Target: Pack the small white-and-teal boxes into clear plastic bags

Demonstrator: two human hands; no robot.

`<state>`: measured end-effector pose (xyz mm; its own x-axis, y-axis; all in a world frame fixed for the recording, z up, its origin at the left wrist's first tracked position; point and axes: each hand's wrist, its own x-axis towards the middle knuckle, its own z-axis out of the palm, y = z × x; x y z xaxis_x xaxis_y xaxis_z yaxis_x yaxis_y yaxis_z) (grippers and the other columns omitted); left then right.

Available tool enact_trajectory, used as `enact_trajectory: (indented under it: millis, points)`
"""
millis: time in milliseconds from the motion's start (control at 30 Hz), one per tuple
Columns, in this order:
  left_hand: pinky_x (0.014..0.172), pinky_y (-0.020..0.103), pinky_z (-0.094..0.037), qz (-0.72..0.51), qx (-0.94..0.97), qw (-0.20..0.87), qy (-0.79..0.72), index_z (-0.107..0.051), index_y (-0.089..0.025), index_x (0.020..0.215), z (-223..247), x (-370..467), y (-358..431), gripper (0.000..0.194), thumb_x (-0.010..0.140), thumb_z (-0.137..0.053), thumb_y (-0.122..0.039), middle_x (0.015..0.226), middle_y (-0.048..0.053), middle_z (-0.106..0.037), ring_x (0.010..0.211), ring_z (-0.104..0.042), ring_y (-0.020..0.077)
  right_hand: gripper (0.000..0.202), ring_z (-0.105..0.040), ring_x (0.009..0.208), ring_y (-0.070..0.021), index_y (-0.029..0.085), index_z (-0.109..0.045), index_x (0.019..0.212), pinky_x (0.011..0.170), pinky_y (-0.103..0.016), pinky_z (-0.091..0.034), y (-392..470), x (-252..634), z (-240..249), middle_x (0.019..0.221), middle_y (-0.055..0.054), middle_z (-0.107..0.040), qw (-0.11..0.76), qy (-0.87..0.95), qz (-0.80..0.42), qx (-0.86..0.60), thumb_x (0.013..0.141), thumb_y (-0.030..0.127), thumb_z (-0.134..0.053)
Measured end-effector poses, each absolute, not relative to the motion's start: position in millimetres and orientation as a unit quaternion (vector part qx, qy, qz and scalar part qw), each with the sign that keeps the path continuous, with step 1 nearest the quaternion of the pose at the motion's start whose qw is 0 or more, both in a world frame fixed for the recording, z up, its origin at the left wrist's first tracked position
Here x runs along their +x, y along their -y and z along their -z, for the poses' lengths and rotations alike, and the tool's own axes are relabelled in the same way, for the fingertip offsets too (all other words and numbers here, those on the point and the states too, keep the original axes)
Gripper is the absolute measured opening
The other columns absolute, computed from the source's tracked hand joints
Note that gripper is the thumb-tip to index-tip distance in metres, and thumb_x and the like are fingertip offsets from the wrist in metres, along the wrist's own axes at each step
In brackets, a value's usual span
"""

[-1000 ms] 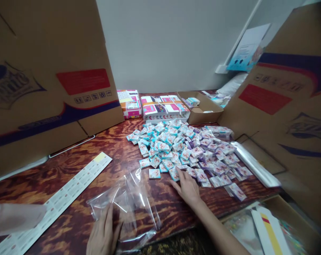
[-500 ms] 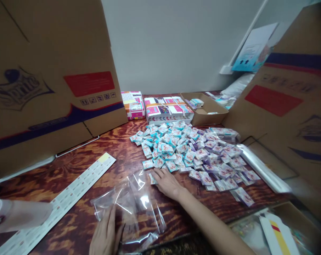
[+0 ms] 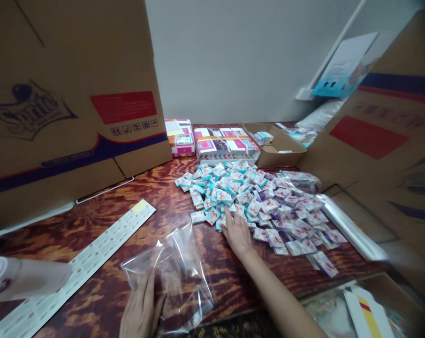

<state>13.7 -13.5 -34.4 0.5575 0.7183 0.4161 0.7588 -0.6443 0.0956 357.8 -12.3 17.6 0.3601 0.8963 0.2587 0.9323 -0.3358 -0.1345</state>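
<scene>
My left hand [image 3: 141, 303] lies on a clear plastic bag [image 3: 179, 277] spread on the table, its fingers stretched out over the film. The thumb is partly covered by glossy plastic. My right hand [image 3: 238, 236] reaches to the near edge of a heap of small white-and-blue boxes [image 3: 222, 196] printed with a red hand. Its fingers are extended and touch boxes there, hiding part of one under the fingertips. Small white-and-purple boxes [image 3: 300, 228] make up the right side of the heap.
A label sheet [image 3: 103, 244] and a pale bottle [image 3: 26, 279] lie left. Large cartons [image 3: 68, 94] [image 3: 381, 155] flank the table [image 3: 93, 202]. Behind the heap are wrapped packs [image 3: 226, 143] and an open cardboard tray [image 3: 283, 158]. A plastic film bundle [image 3: 353, 230] lies right; an open box [image 3: 374, 286] sits below.
My right hand has moved from the bag's upper edge to the right, onto the heap. The small box under its fingers no longer shows there. My left hand stays on the bag.
</scene>
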Motion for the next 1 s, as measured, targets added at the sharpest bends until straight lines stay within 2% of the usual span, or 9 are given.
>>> enact_trajectory:
  millis: [167,300,367,500,633,733,867,1000]
  points:
    - [0.084,0.038,-0.047,0.216,-0.878,0.075,0.419,-0.012,-0.012,0.143,25.3,16.4,16.3,0.065,0.091,-0.038,-0.040,0.127,0.019,-0.051,0.109,-0.054,0.0287,0.063,-0.051,0.103,-0.0257,0.016,-0.025,0.138,0.086,-0.036,-0.043,34.1,347.7,-28.1,0.111,-0.014,-0.054,0.171,0.617,-0.043,-0.767,0.081,0.024,-0.051]
    - [0.086,0.037,-0.045,0.205,-0.877,0.087,0.427,-0.014,-0.013,0.143,17.5,18.8,17.6,0.064,0.090,-0.041,-0.038,0.127,0.018,-0.051,0.110,-0.054,0.0288,0.070,-0.054,0.101,-0.0265,0.016,-0.029,0.137,0.084,-0.036,-0.044,53.5,333.3,-30.4,0.110,-0.013,-0.056,0.100,0.637,-0.146,-0.751,0.074,0.021,-0.058]
    - [0.087,0.036,-0.045,0.203,-0.878,0.089,0.424,-0.016,-0.012,0.143,14.8,20.1,17.5,0.064,0.090,-0.041,-0.038,0.127,0.018,-0.051,0.109,-0.054,0.0279,0.075,-0.054,0.101,-0.0274,0.016,-0.026,0.140,0.084,-0.037,-0.044,59.3,329.2,-30.3,0.110,-0.014,-0.055,0.084,0.632,-0.160,-0.754,0.073,0.025,-0.060]
    - [0.086,0.036,-0.045,0.202,-0.878,0.095,0.423,-0.016,-0.012,0.142,12.7,21.5,17.9,0.064,0.090,-0.042,-0.038,0.126,0.018,-0.052,0.108,-0.055,0.0277,0.079,-0.050,0.109,-0.0264,0.020,-0.015,0.143,0.088,-0.036,-0.043,73.1,333.9,-37.0,0.120,-0.013,-0.049,0.133,0.660,-0.149,-0.725,0.078,0.034,-0.057]
    - [0.087,0.038,-0.045,0.198,-0.876,0.091,0.430,-0.013,-0.012,0.143,12.9,21.7,19.6,0.066,0.090,-0.043,-0.036,0.126,0.019,-0.051,0.110,-0.053,0.0286,0.061,-0.055,0.102,-0.0232,0.025,-0.027,0.140,0.085,-0.034,-0.046,87.6,341.5,-43.1,0.113,-0.009,-0.055,0.160,0.679,-0.103,-0.709,0.083,0.028,-0.050]
    - [0.088,0.038,-0.045,0.195,-0.878,0.085,0.428,-0.012,-0.011,0.143,13.2,21.4,21.1,0.066,0.090,-0.043,-0.036,0.128,0.019,-0.050,0.111,-0.052,0.0289,0.049,-0.055,0.099,-0.0216,0.024,-0.037,0.135,0.085,-0.033,-0.046,92.4,341.4,-39.8,0.110,-0.009,-0.057,0.187,0.672,-0.072,-0.713,0.087,0.027,-0.046]
    - [0.088,0.038,-0.044,0.195,-0.878,0.082,0.429,-0.012,-0.011,0.143,13.7,20.8,22.8,0.066,0.090,-0.043,-0.036,0.129,0.019,-0.048,0.113,-0.051,0.0292,0.042,-0.053,0.103,-0.0236,0.023,-0.045,0.129,0.087,-0.037,-0.046,94.5,336.6,-26.6,0.113,-0.011,-0.055,0.182,0.681,-0.044,-0.708,0.087,0.030,-0.046]
    - [0.089,0.038,-0.044,0.193,-0.876,0.076,0.435,-0.013,-0.011,0.143,13.5,21.5,23.4,0.067,0.089,-0.043,-0.037,0.130,0.020,-0.047,0.113,-0.050,0.0296,0.041,-0.053,0.104,-0.0249,0.020,-0.047,0.127,0.087,-0.038,-0.048,98.2,331.8,-9.6,0.115,-0.013,-0.052,0.178,0.681,-0.020,-0.710,0.088,0.029,-0.045]
